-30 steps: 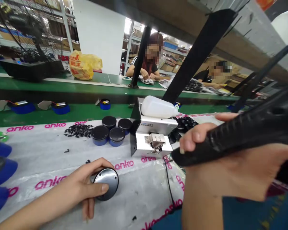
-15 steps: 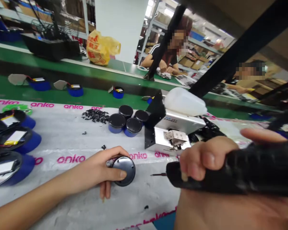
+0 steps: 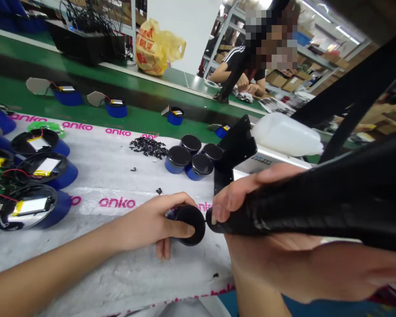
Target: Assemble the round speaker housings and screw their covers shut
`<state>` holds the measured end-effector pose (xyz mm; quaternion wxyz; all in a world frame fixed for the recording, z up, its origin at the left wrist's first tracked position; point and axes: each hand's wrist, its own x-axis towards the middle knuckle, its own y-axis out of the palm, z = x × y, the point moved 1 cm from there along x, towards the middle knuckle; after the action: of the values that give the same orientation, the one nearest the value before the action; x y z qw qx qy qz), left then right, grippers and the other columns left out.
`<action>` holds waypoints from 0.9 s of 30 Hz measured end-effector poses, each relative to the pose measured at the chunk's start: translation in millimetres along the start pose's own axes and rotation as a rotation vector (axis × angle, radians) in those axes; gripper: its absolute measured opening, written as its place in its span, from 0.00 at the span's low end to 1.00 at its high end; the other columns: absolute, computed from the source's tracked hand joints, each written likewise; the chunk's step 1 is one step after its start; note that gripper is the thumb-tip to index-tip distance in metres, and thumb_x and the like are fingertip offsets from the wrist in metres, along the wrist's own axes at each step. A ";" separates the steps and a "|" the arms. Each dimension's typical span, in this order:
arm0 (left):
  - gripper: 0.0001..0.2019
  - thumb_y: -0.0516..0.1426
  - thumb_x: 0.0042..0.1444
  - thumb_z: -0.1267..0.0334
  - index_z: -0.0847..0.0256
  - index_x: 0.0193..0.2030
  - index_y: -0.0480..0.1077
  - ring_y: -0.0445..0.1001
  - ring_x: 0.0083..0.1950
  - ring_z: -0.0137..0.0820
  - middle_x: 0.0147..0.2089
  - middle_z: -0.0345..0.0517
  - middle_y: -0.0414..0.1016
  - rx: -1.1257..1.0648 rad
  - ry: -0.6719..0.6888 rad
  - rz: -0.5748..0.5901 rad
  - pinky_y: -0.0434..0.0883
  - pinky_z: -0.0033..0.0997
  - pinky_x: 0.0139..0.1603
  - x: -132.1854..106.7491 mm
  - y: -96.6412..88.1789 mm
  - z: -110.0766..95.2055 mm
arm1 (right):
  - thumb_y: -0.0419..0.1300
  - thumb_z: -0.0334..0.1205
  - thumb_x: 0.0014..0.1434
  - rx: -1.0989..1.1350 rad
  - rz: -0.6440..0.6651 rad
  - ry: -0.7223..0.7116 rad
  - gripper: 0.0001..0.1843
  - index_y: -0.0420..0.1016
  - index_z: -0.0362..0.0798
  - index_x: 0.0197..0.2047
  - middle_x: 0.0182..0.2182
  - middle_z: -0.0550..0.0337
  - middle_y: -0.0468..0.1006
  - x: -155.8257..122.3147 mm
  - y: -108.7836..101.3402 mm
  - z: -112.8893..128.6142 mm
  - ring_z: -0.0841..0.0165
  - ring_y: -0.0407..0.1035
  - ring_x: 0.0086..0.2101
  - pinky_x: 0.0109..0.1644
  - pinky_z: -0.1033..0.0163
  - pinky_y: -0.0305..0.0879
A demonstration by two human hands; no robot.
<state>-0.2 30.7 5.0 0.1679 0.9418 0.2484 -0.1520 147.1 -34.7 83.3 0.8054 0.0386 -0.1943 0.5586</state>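
My left hand (image 3: 166,222) grips a round device with a black face (image 3: 196,224), thumb pressed on that face. The device is tilted on its side just over the wrapped bench. In my right hand (image 3: 244,198) is a black electric screwdriver (image 3: 284,202), its body running off to the right. The driver's nose is right at the device's right edge, with only a sliver of bit showing between them. Just beyond stand several closed blue-and-black round units (image 3: 203,165). Whether the bit sits in a screw is too small to tell.
Open blue housings with batteries (image 3: 51,169) stand at left. Small black parts (image 3: 148,147) lie piled behind my left hand. A metal screw feeder (image 3: 270,159) with a white plastic bottle (image 3: 285,134) stands behind the driver. More housings sit along the green conveyor (image 3: 145,119); a co-worker (image 3: 240,68) is beyond.
My right hand has brought the screwdriver left to the device, so its bit now reaches the edge. My left hand still holds the device, its face turned darker. The view has shifted.
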 end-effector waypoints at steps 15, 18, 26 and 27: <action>0.17 0.64 0.57 0.56 0.55 0.50 0.66 0.74 0.18 0.27 0.28 0.35 0.76 0.043 -0.045 -0.007 0.70 0.21 0.17 3.6 2.3 3.1 | 0.63 0.72 0.51 0.521 -0.143 -0.118 0.30 0.72 0.56 0.43 0.26 0.64 0.76 -11.3 13.2 -34.9 0.67 0.68 0.21 0.25 0.61 0.65; 0.22 0.64 0.57 0.51 0.54 0.55 0.68 0.72 0.20 0.28 0.25 0.34 0.74 0.201 0.008 -0.111 0.70 0.23 0.21 0.8 1.1 6.4 | 0.55 0.72 0.57 0.521 -0.133 -0.188 0.30 0.68 0.56 0.47 0.26 0.66 0.72 -6.9 4.9 -33.6 0.69 0.66 0.20 0.23 0.61 0.65; 0.33 0.72 0.46 0.49 0.43 0.60 0.73 0.76 0.50 0.47 0.56 0.42 0.79 0.685 0.253 -0.356 0.69 0.40 0.53 -4.5 -15.6 12.0 | 0.57 0.56 0.65 0.203 -0.585 -0.462 0.17 0.66 0.53 0.47 0.23 0.69 0.70 43.6 -68.0 -20.5 0.71 0.66 0.20 0.23 0.65 0.62; 0.35 0.73 0.43 0.49 0.42 0.60 0.73 0.73 0.57 0.51 0.60 0.42 0.77 0.678 0.261 -0.318 0.67 0.43 0.59 -3.4 -14.2 11.3 | 0.56 0.57 0.66 0.175 -0.602 -0.470 0.17 0.65 0.53 0.47 0.23 0.69 0.69 48.3 -73.1 -23.9 0.71 0.66 0.20 0.22 0.66 0.62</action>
<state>-12.7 36.4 -7.2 -0.2110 0.9051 0.3460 -0.1286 235.0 -12.5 89.8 0.8605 0.2895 -0.3052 0.2875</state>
